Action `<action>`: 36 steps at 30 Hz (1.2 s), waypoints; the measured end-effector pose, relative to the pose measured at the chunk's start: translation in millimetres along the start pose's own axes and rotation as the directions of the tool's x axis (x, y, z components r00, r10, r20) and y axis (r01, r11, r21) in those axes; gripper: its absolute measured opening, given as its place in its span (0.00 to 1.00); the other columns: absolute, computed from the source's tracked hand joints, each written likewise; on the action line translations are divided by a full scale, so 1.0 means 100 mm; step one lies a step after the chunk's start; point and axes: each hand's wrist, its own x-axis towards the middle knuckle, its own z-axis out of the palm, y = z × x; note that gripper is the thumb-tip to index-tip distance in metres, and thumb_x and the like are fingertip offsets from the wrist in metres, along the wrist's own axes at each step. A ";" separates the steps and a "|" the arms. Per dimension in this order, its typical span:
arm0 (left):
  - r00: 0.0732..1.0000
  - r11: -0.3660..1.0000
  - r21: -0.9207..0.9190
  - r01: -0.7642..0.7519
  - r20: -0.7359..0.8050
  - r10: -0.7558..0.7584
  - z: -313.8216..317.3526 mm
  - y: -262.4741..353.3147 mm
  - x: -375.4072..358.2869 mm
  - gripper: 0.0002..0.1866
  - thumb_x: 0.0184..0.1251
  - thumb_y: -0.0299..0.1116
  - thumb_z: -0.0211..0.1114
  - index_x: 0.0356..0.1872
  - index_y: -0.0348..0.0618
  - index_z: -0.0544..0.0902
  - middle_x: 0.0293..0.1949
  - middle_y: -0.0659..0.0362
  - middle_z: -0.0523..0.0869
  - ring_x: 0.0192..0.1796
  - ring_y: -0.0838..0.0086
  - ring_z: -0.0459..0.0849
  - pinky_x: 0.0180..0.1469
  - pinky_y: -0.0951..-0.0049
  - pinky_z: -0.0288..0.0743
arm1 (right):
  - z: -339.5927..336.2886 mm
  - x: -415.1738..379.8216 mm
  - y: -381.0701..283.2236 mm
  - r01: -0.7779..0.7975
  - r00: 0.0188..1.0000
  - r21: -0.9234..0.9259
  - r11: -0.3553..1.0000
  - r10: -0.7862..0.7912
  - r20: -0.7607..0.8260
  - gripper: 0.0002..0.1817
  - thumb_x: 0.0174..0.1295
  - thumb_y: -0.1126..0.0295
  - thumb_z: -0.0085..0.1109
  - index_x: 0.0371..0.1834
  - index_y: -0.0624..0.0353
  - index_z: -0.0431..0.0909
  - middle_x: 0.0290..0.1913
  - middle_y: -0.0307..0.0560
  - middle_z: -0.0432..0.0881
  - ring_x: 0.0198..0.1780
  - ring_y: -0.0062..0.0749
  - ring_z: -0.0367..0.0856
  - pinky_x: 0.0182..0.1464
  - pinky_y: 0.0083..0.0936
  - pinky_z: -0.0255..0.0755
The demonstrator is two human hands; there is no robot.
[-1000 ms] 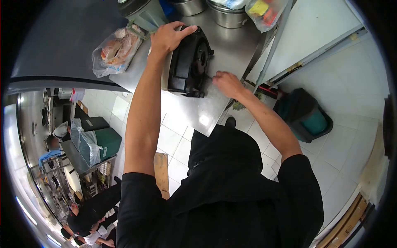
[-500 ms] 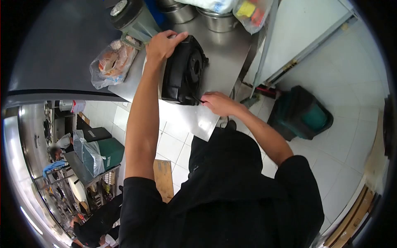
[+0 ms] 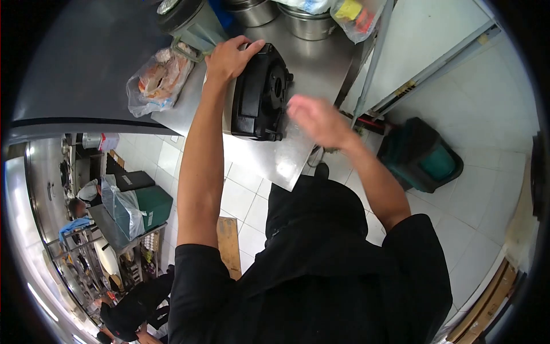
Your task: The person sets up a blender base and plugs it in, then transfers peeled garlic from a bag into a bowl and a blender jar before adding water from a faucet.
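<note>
A black appliance base [image 3: 260, 94] lies tipped on its side on the steel table [image 3: 283, 163], its underside facing right. My left hand [image 3: 229, 60] is closed over its upper left edge. Just right of the base, my right hand [image 3: 319, 120] is in the air, blurred by motion; how its fingers lie and whether anything is in them cannot be made out. A blender jug [image 3: 197, 28] with a dark lid stands beyond my left hand. Left of that hand lies a clear plastic bag [image 3: 157, 83] with orange and pale contents.
Metal pots [image 3: 306, 26] and a plastic bag [image 3: 358, 17] are at the table's far end. A green and black bin [image 3: 424, 155] stands on the floor at right. At lower left, people in dark clothes [image 3: 134, 304] are near a green crate [image 3: 152, 209]. A wooden board [image 3: 229, 246] lies below.
My right hand has moved up and away from the base's lower corner, where it was pinching a dark cord. My left hand stays on the base. The view has shifted slightly.
</note>
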 end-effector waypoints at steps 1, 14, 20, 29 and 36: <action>1.000 1.000 -0.006 -0.010 -0.011 0.010 0.00 0.00 -0.02 0.33 0.55 0.70 0.55 0.45 0.54 0.85 0.44 0.50 0.86 0.54 0.54 0.80 0.57 0.46 0.65 | -0.16 0.04 0.00 0.001 0.999 0.121 0.993 0.004 -0.044 0.10 0.66 0.65 0.51 0.36 0.63 0.74 0.22 0.45 0.73 0.23 0.26 0.71 0.28 0.27 0.65; 1.000 1.000 -0.008 0.021 -0.016 -0.021 -0.04 0.04 -0.07 0.35 0.53 0.71 0.56 0.46 0.53 0.86 0.46 0.51 0.86 0.55 0.54 0.80 0.58 0.50 0.65 | -1.27 -0.83 1.28 -0.613 0.775 -0.500 0.612 0.342 -0.532 0.18 0.63 0.59 0.47 0.31 0.65 0.77 0.33 0.63 0.78 0.40 0.62 0.76 0.43 0.45 0.69; 0.999 0.999 -0.007 0.035 -0.033 -0.035 -0.01 0.05 -0.01 0.34 0.55 0.69 0.57 0.46 0.48 0.85 0.43 0.51 0.86 0.51 0.56 0.82 0.54 0.64 0.71 | -1.71 -1.51 0.74 -0.701 0.693 -0.368 0.611 0.462 -0.553 0.16 0.59 0.60 0.58 0.34 0.65 0.82 0.29 0.56 0.82 0.33 0.44 0.80 0.41 0.31 0.71; 0.999 1.000 -0.008 0.004 -0.036 -0.005 -0.05 0.03 -0.04 0.36 0.54 0.71 0.55 0.47 0.50 0.85 0.46 0.50 0.86 0.54 0.56 0.81 0.57 0.57 0.68 | -1.92 -1.41 0.22 -0.603 0.742 -0.404 0.688 0.297 -0.601 0.10 0.57 0.68 0.63 0.28 0.66 0.80 0.22 0.47 0.79 0.24 0.27 0.73 0.31 0.27 0.66; 1.000 1.000 0.015 0.008 -0.015 -0.008 -0.03 0.05 0.01 0.37 0.53 0.72 0.54 0.45 0.50 0.86 0.45 0.50 0.86 0.53 0.54 0.81 0.56 0.58 0.71 | -2.15 -2.21 0.82 -0.577 0.724 -0.702 0.416 0.660 -0.204 0.09 0.48 0.66 0.66 0.28 0.61 0.84 0.29 0.53 0.82 0.30 0.48 0.81 0.39 0.34 0.74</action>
